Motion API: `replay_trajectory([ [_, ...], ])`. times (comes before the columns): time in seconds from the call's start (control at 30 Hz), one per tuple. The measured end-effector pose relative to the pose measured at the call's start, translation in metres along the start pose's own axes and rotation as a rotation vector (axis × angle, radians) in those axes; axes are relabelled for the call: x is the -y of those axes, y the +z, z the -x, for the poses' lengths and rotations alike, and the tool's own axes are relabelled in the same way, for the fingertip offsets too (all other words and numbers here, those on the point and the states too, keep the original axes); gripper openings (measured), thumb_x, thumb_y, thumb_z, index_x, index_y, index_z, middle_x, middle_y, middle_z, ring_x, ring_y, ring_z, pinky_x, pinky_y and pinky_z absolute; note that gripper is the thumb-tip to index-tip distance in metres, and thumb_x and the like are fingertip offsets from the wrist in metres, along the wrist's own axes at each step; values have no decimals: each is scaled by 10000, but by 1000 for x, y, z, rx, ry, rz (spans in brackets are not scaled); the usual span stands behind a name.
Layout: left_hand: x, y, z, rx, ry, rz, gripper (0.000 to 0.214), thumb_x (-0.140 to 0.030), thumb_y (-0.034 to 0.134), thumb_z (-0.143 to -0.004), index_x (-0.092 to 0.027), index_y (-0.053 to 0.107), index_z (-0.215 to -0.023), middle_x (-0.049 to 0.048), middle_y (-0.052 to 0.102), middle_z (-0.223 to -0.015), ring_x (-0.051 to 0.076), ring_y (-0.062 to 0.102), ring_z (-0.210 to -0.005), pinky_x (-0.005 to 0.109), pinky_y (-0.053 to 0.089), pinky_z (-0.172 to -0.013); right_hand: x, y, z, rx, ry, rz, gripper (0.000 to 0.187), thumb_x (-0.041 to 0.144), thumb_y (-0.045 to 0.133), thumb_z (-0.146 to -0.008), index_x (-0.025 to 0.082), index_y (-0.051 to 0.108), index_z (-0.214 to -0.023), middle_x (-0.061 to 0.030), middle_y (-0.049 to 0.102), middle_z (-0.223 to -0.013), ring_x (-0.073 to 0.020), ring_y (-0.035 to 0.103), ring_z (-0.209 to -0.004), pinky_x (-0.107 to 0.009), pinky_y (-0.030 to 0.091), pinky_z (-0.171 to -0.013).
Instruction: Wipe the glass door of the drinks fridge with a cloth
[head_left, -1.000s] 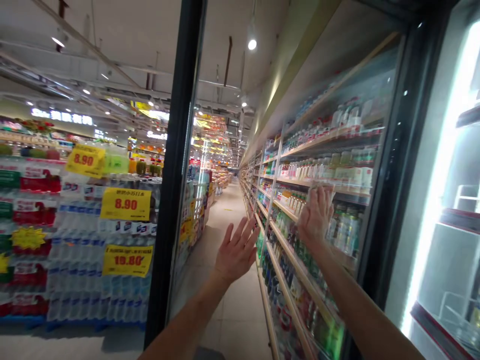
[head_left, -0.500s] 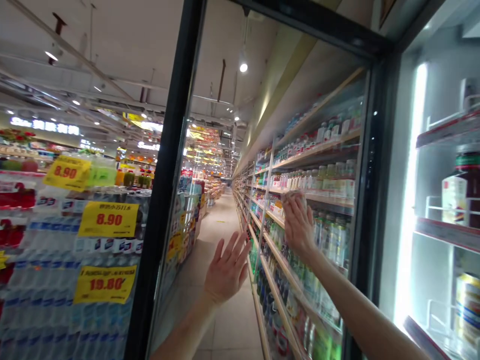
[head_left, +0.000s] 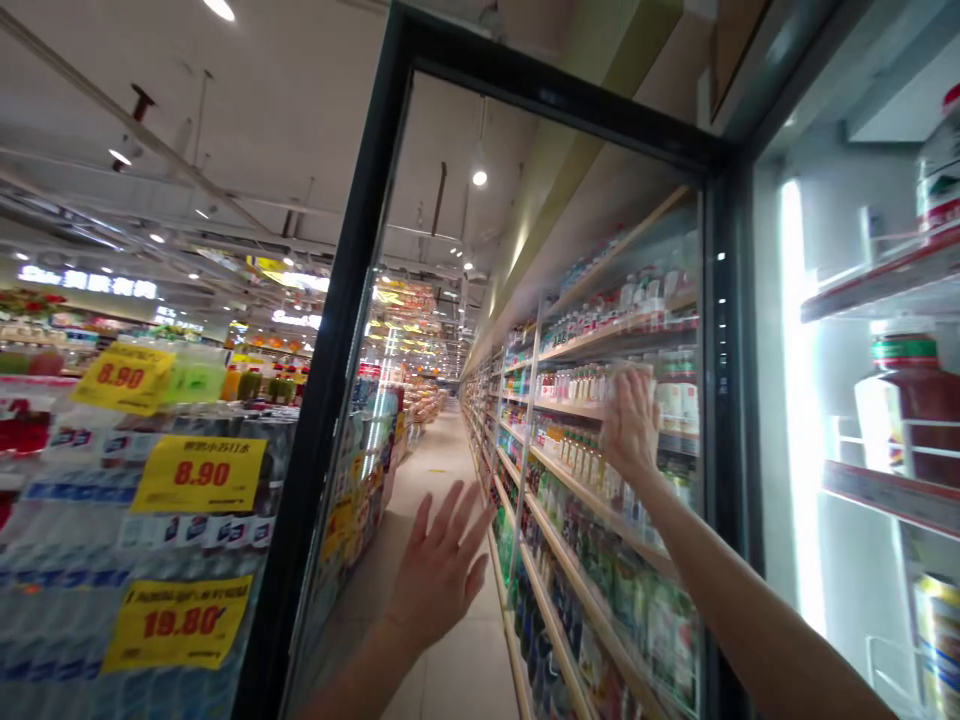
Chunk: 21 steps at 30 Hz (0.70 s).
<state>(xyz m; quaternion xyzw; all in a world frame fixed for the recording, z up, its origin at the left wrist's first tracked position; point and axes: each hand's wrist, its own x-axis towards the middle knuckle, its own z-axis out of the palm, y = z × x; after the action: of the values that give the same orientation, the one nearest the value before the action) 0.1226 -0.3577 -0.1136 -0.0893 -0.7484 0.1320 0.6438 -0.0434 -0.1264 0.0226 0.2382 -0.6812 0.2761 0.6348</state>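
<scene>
A glass fridge door [head_left: 480, 260] with a black frame [head_left: 330, 350] stands swung open in front of me. My left hand [head_left: 439, 575] lies flat against the glass low down, fingers spread, holding nothing. My right hand [head_left: 630, 425] is higher and to the right, near the hinge side. It presses a pale cloth [head_left: 616, 378] against the pane with fingers together. Through the glass I see long drink shelves [head_left: 570, 480] and the aisle floor [head_left: 442, 470].
The lit fridge interior [head_left: 877, 280] is on my right, with a dark red bottle [head_left: 911, 400] on a wire shelf. Stacked water packs [head_left: 82, 560] with yellow price signs [head_left: 199, 472] stand on the left. Ceiling lights run overhead.
My right hand slid left along the glass with the cloth, then back right and slightly up. My left hand dropped lower. My view turned right, showing more of the fridge interior.
</scene>
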Motion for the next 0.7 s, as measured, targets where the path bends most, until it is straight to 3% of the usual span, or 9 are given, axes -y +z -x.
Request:
replay_trajectory([
  [0.07, 18, -8, -25, -38, -118, -62, 556, -411, 487, -862, -226, 382, -1376, 88, 347, -1459, 260, 233, -1381, 476, 109, -1135, -3, -1, -13, -69, 176, 4, 567, 320, 284, -892, 183, 257, -1442, -121, 284, -1492, -288, 182, -1398, -582, 224, -1073],
  [0.13, 35, -12, -47, -75, -192, -129, 580, -411, 470, -870, -206, 344, -1398, 113, 313, -1472, 282, 231, -1380, 500, 114, -1125, 6, 0, -18, -98, 160, -3, 573, 318, 285, -895, 186, 232, -1450, -121, 277, -1495, -293, 171, -1400, -586, 228, -1070],
  [0.27, 48, -14, -63, -97, -185, -191, 603, -391, 455, -883, -214, 275, -1430, 113, 303, -1475, 280, 243, -1375, 499, 123, -1124, 48, 10, -8, 20, -357, -39, 548, 272, 285, -910, 258, 215, -1453, -64, 350, -1468, -227, 211, -1396, -505, 236, -1100],
  [0.33, 47, -13, -61, -97, -182, -201, 611, -388, 458, -883, -216, 261, -1435, 108, 314, -1470, 276, 244, -1375, 491, 132, -1124, 61, 14, -12, 55, -492, -41, 532, 260, 292, -911, 275, 250, -1441, -53, 385, -1449, -218, 239, -1387, -486, 242, -1104],
  [0.47, 46, -11, -56, -95, -189, -205, 599, -411, 468, -874, -213, 308, -1417, 100, 329, -1464, 274, 246, -1375, 482, 140, -1123, 65, 16, -42, -137, -96, -30, 546, 286, 297, -904, 217, 254, -1444, -114, 348, -1462, -297, 238, -1379, -570, 280, -1048],
  [0.5, 46, -10, -55, -96, -193, -202, 590, -416, 470, -873, -212, 328, -1407, 96, 330, -1464, 272, 248, -1374, 477, 139, -1124, 68, 16, -48, -150, -62, -32, 554, 290, 298, -902, 206, 245, -1447, -119, 337, -1467, -307, 228, -1381, -577, 284, -1042],
  [0.53, 47, -10, -55, -100, -196, -197, 576, -418, 470, -873, -211, 348, -1396, 93, 334, -1463, 268, 252, -1373, 472, 137, -1126, 72, 16, -52, -130, -115, -32, 557, 283, 300, -899, 201, 248, -1447, -114, 337, -1469, -302, 218, -1385, -569, 281, -1048],
  [0.67, 48, -9, -55, -130, -189, -180, 538, -421, 473, -873, -201, 405, -1359, 91, 363, -1448, 257, 266, -1369, 457, 124, -1132, 93, 17, -53, 96, -718, -16, 520, 227, 326, -890, 238, 340, -1410, -36, 393, -1447, -210, 213, -1394, -460, 223, -1117],
  [0.7, 48, -9, -55, -136, -183, -177, 533, -421, 473, -873, -198, 411, -1353, 92, 367, -1446, 255, 269, -1368, 453, 122, -1133, 96, 18, -55, 105, -752, -12, 514, 221, 327, -890, 243, 351, -1403, -32, 405, -1439, -201, 226, -1389, -458, 221, -1118],
])
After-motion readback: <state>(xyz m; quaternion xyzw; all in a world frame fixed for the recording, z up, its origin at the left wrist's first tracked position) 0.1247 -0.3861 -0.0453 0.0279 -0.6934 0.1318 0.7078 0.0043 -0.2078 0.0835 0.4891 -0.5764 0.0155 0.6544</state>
